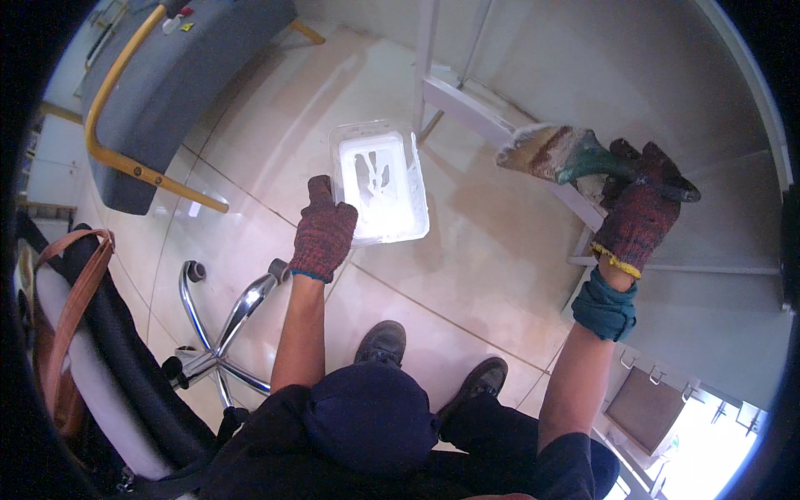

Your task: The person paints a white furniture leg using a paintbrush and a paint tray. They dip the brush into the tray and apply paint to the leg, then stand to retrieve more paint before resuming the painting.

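Note:
In my left hand [323, 229], which wears a dark red knitted glove, I grip the left side of a clear rectangular plastic tub [422, 200]. White paint [387, 218] coats its inside, thinner in the middle where darker streaks show through. My right hand [648, 196], in a matching glove with a yellow cuff edge, is closed round the handle of a wide paintbrush [579, 158]. The brush has a green handle and pale, brown-stained bristles. Its bristles point left, beside a light grey rail [471, 112], and I cannot tell whether they touch it.
To my right stands a large grey panel [633, 67] with a metal frame. A grey cushioned chair [179, 83] with wooden arms is at the far left. Near it is a chrome wheeled chair base [218, 350] and a brown strap [79, 292]. Pale tiles [433, 283] cover the floor.

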The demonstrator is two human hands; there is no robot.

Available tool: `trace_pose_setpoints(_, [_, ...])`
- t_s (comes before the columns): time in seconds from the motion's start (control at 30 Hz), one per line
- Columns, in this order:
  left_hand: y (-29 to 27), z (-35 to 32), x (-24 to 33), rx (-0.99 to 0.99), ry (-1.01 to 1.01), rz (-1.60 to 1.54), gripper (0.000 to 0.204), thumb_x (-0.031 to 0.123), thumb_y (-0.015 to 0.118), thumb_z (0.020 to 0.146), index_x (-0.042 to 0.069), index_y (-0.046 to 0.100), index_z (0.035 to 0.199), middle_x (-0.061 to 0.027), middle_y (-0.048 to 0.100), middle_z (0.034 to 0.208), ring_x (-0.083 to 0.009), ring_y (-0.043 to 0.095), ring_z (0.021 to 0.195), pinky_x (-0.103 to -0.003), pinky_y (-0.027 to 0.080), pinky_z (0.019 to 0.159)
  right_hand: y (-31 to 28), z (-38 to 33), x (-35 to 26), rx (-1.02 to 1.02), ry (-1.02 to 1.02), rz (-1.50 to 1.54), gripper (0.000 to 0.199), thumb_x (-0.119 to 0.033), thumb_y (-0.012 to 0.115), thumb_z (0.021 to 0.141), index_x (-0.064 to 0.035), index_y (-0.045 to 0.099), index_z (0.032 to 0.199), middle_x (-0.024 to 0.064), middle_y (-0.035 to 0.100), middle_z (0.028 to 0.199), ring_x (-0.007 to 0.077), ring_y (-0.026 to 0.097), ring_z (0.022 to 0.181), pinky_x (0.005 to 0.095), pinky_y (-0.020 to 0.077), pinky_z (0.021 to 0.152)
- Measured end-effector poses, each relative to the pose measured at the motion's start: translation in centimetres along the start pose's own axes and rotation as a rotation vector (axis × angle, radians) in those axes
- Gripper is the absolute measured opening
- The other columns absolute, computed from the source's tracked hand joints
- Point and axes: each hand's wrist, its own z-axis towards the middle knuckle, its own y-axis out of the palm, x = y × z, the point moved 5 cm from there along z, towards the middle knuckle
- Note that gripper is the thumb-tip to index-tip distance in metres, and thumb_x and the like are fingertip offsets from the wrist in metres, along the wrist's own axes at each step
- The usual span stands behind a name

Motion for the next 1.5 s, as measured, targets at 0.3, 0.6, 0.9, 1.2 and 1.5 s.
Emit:
trace_pose_setpoints(0.3, [0.0,0.2,-0.1,-0.018,0.033,-0.068,0.044,0.021,0.049,0.078,0.007,0.034,0.117,-0.0290,0.060,0.097,-0.0466,0.058,0.090,-0.052,0.046,0.076,2.7,0.2,-0.9,-0.021,-0.550,-0.456,0.023,-0.021,0.053,0.087,-0.0019,0.063,0.097,0.0087,0.065,0.083,0.0146,0.059,0.067,0.0292,0.0450,0.055])
trace_pose_setpoints(0.6, [0.5,0.5,-0.2,0.016,0.063,-0.010,0.046,0.020,0.049,0.079,0.005,0.033,0.119,-0.0309,0.059,0.091,-0.0453,0.059,0.082,-0.051,0.048,0.073,4.8,1.3,-1.3,-0.074,-0.283,-0.297,0.014,-0.017,0.062,0.071,-0.0123,0.062,0.084,0.0071,0.063,0.078,0.0271,0.060,0.069,0.0381,0.0467,0.063])
trace_pose_setpoints(0.9, [0.1,0.1,0.0,-0.018,0.030,-0.023,0.046,0.019,0.048,0.079,0.005,0.032,0.119,-0.0301,0.060,0.092,-0.0450,0.059,0.084,-0.051,0.048,0.073,3.2,0.4,-3.9,-0.004,-0.404,-0.357,0.016,-0.020,0.057,0.082,-0.0082,0.064,0.090,0.0085,0.063,0.076,0.0195,0.059,0.061,0.0316,0.0462,0.056])
trace_pose_setpoints(1.2, [-0.6,-0.1,0.2,-0.040,-0.020,-0.063,0.044,0.021,0.049,0.079,0.007,0.034,0.118,-0.0299,0.060,0.094,-0.0462,0.059,0.088,-0.050,0.048,0.075,5.3,0.5,-1.8,0.030,-0.892,-1.029,0.019,-0.020,0.057,0.082,-0.0075,0.065,0.094,0.0089,0.067,0.088,0.0153,0.060,0.063,0.0272,0.0463,0.053])
trace_pose_setpoints(1.5, [0.4,0.3,-0.4,-0.004,0.095,-0.039,0.044,0.021,0.048,0.079,0.009,0.032,0.118,-0.0289,0.060,0.086,-0.0458,0.060,0.079,-0.053,0.047,0.070,3.6,-0.2,-2.4,-0.024,-0.684,-0.595,0.020,-0.015,0.057,0.078,-0.0069,0.063,0.095,0.0081,0.065,0.093,0.0159,0.059,0.064,0.0278,0.0469,0.055])
